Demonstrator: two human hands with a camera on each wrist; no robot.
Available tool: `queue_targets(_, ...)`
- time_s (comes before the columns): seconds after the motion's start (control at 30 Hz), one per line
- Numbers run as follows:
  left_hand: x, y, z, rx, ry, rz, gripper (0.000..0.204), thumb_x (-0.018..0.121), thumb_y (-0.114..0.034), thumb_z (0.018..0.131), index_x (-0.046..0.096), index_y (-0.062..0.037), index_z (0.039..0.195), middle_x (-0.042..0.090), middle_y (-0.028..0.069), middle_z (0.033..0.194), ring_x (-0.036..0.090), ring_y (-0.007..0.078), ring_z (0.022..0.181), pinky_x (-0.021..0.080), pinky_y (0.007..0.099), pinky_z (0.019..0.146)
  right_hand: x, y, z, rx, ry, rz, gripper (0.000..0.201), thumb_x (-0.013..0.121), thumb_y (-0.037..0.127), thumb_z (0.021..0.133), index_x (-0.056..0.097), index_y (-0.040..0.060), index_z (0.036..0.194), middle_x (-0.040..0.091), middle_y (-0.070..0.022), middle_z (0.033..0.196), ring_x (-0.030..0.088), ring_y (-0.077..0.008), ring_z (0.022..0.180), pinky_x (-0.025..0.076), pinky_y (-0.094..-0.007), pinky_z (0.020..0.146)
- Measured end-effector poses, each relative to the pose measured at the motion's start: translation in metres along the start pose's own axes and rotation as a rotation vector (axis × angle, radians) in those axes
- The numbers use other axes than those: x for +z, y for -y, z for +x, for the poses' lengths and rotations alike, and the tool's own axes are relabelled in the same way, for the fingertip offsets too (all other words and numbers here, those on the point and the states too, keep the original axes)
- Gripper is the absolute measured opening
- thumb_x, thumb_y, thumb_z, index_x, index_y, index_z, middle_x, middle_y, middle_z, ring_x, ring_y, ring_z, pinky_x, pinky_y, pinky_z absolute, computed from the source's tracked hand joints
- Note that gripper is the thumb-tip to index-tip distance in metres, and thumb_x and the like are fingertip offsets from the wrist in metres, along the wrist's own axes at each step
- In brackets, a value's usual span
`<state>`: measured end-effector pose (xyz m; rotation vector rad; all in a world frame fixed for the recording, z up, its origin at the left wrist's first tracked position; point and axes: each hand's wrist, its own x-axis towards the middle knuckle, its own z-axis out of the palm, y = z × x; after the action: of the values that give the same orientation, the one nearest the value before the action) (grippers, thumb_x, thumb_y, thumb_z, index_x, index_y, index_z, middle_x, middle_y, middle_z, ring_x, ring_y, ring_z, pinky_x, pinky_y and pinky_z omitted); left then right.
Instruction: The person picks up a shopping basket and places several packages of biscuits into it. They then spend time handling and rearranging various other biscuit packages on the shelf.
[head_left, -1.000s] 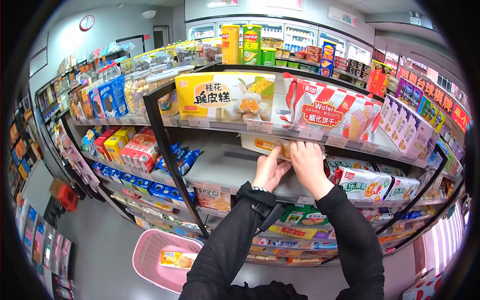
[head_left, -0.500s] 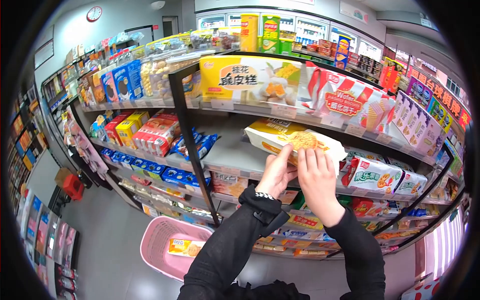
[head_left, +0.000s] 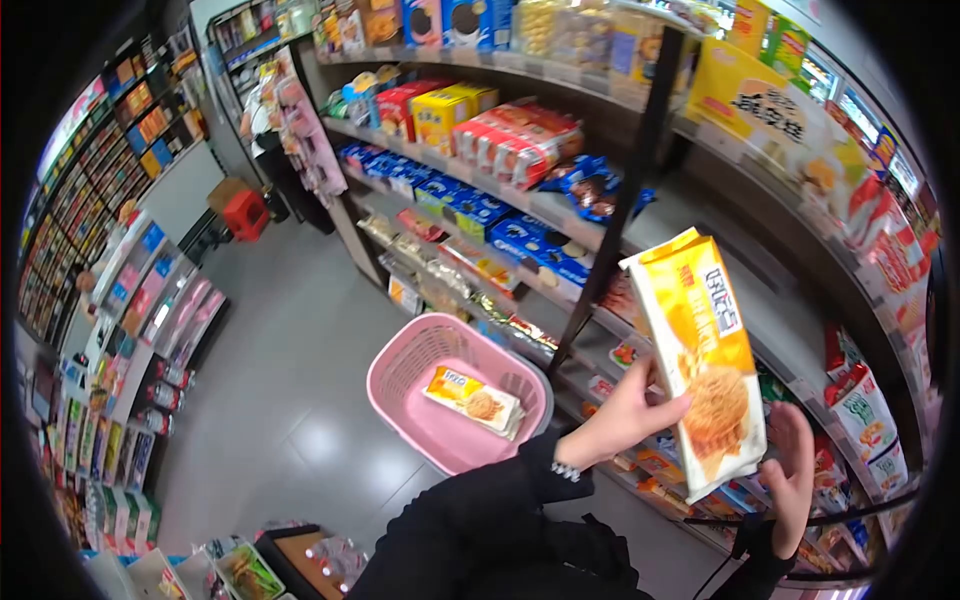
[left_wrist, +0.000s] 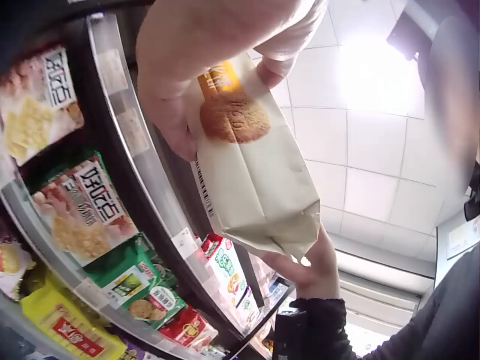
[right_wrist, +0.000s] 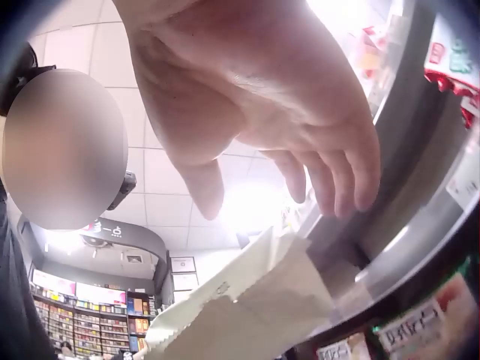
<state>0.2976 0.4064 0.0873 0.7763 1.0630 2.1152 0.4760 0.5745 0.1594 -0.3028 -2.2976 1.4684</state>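
Observation:
A yellow and white biscuit packet (head_left: 705, 365) with a round biscuit printed on it is held up in front of the shelves. My left hand (head_left: 622, 418) grips it by its side, thumb across the printed front. In the left wrist view the fingers (left_wrist: 176, 124) and thumb lie on opposite sides of the packet (left_wrist: 255, 187). Just right of the packet's lower end is my right hand (head_left: 792, 475). In the right wrist view that hand (right_wrist: 262, 97) has its fingers extended and nothing in its grasp, with the crimped packet end (right_wrist: 255, 311) below it.
On the floor stands a pink basket (head_left: 400, 385) with a similar biscuit packet (head_left: 472, 402) inside. Shelves of boxed and bagged snacks run along the right, with a black upright post (head_left: 630, 180) close to the held packet. Another display rack (head_left: 160, 320) is at the left.
The packet has come out from the shelf, leftward and down, and now stands upright. The right hand has let go of it. The view has turned left toward the basket.

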Motion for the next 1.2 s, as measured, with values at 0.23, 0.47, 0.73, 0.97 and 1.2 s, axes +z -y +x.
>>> queue_targets(0.23,-0.104,0.016,-0.108,-0.118,-0.268,-0.146,0.066,0.063,-0.013,0.08,0.023,-0.0018,0.131,0.04,0.0077,0.125,0.046,0.0181,0.11,0.042,0.0329,0.091,0.1,-0.047,0.022,0.349,0.515,0.295,0.049,0.064,0.012,0.077,0.044,0.0001,0.12,0.056,-0.0085,0.106,0.054,-0.0153,0.097,0.041,-0.0285,0.086)
queue_targets(0.47,-0.204,0.04,-0.169,-0.384,-0.607,-0.448,0.05,0.053,-0.013,0.086,0.027,-0.0026,0.128,0.043,0.0119,0.123,0.048,0.0249,0.111,0.042,0.0414,0.093,0.247,-0.131,0.055,0.352,0.647,0.165,0.028,0.061,0.015,0.08,0.057,-0.0021,0.101,0.061,-0.0045,0.082,0.055,-0.0089,0.072,0.045,-0.024,0.065)
queue_targets(0.73,-0.3,0.095,-0.171,-0.485,-0.809,-0.628,0.04,0.049,-0.015,0.085,0.038,-0.0034,0.122,0.048,0.0149,0.118,0.046,0.0298,0.111,0.039,0.0474,0.094,0.355,-0.222,0.095,0.151,0.6,-0.162,0.023,0.06,0.015,0.077,0.06,0.0007,0.096,0.062,-0.0145,0.084,0.06,-0.0254,0.077,0.046,-0.0321,0.069)
queue_targets(0.97,-0.337,0.158,-0.174,-0.502,-0.941,-0.644,0.039,0.048,-0.017,0.085,0.04,-0.0019,0.12,0.049,0.013,0.114,0.045,0.0272,0.108,0.036,0.0452,0.095,0.375,-0.233,0.1,0.168,0.52,-0.502,0.033,0.056,0.01,0.073,0.054,-0.0007,0.105,0.057,-0.0212,0.093,0.053,-0.036,0.09,0.042,-0.0394,0.08)
queue_targets(1.2,-0.373,0.204,-0.173,-0.542,-1.004,-0.648,0.033,0.051,-0.007,0.081,0.045,-0.009,0.113,0.051,0.0097,0.105,0.048,0.0249,0.099,0.039,0.0429,0.089,0.332,-0.212,0.063,0.155,0.677,-0.217,0.032,0.053,0.01,0.076,0.048,0.0024,0.107,0.053,-0.0211,0.1,0.051,-0.0364,0.096,0.042,-0.0419,0.082)
